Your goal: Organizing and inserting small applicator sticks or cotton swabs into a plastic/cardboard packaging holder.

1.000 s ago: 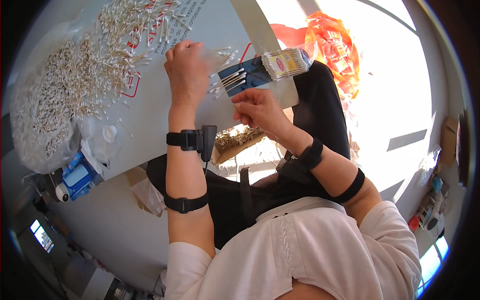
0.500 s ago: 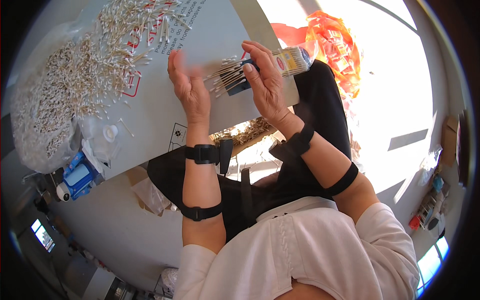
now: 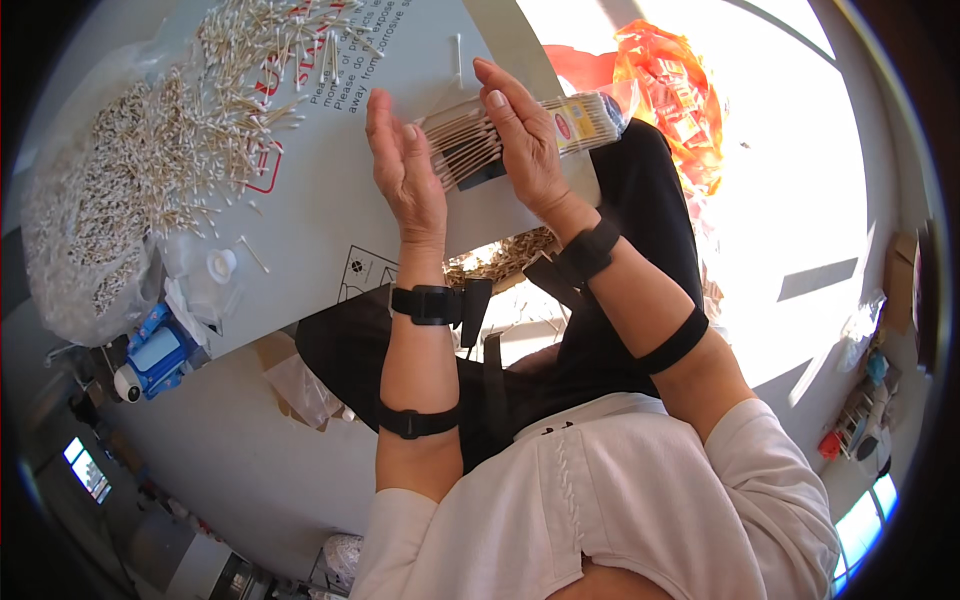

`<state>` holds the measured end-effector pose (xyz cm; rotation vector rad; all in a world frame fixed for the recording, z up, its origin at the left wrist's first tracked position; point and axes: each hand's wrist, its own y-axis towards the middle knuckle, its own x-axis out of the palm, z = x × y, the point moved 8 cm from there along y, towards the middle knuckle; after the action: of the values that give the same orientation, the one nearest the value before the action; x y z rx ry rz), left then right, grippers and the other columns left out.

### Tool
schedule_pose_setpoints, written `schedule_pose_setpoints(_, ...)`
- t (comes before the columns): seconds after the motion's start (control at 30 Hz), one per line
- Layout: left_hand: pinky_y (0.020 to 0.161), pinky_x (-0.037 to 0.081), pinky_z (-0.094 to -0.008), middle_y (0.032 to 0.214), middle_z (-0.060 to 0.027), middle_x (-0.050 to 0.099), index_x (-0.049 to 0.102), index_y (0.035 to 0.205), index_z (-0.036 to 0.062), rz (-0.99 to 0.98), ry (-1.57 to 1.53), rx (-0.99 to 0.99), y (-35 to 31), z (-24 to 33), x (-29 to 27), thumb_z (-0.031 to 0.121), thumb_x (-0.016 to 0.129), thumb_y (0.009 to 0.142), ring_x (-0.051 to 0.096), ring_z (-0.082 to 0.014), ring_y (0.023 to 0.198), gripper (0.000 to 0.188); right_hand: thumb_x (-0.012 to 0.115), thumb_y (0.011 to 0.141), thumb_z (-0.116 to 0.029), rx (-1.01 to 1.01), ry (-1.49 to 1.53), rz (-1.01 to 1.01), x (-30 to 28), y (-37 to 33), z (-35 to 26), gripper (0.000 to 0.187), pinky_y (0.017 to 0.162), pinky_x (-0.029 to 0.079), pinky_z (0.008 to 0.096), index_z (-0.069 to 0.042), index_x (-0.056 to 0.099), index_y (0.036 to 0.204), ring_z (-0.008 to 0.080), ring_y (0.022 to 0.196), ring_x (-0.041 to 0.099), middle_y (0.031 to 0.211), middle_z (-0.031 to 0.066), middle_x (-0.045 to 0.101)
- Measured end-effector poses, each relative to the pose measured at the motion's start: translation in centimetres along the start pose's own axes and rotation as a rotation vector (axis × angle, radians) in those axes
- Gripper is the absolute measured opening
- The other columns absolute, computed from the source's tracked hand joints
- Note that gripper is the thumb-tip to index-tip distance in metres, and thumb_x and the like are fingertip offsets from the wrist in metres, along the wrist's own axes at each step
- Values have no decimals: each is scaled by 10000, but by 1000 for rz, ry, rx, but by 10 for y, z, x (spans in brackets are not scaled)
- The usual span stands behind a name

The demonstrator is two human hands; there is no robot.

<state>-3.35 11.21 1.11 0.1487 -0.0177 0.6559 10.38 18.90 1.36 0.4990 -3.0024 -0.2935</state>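
A bundle of cotton swabs point(image 3: 462, 150) lies between my two hands on the grey printed board. My left hand point(image 3: 405, 175) stands with its palm and straight fingers against the left ends of the swabs. My right hand point(image 3: 528, 145) is on edge across the bundle, fingers stretched out and thumb up; its underside is hidden. To its right, a clear pack of swabs point(image 3: 588, 122) with a yellow and red label reaches past the board's edge. A dark card point(image 3: 487, 176) shows partly under the swabs. One stray swab point(image 3: 459, 58) lies beyond my hands.
A big heap of loose swabs point(image 3: 150, 150) spills from a clear plastic bag on the left. Near it are a white cap-like piece point(image 3: 221, 264) and a blue device point(image 3: 160, 350). An orange bag point(image 3: 670, 100) stands on the floor at the right.
My left hand has moved right and come up against the swab ends. The swabs now lie more evenly lined up. A stray swab now lies above them.
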Motion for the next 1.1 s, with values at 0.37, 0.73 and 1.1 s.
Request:
schedule_pose_setpoints(0.37,1092,304,-520,1343,-212,505,599,1210,36,-251,1077,384,-1,7,24,119,635,872,419,-398,1314,349,664,844,-220,111,-985,-109,14,77,3,241,827,522,434,-19,688,975,344,986,646,1072,163,643)
schedule_pose_setpoints(0.73,944,374,-471,1079,-89,598,660,882,84,-91,966,362,10,21,23,89,699,772,524,-305,1122,116,689,793,-158,-285,-850,-450,43,73,10,26,782,497,370,-135,701,796,260,903,624,890,53,602)
schedule_pose_setpoints(1.1,927,407,-438,1041,-48,601,673,915,88,-159,1111,347,35,21,15,25,673,765,531,-281,1082,162,641,855,-128,-233,-837,-578,43,71,7,88,778,503,371,-80,714,842,288,890,640,932,80,635)
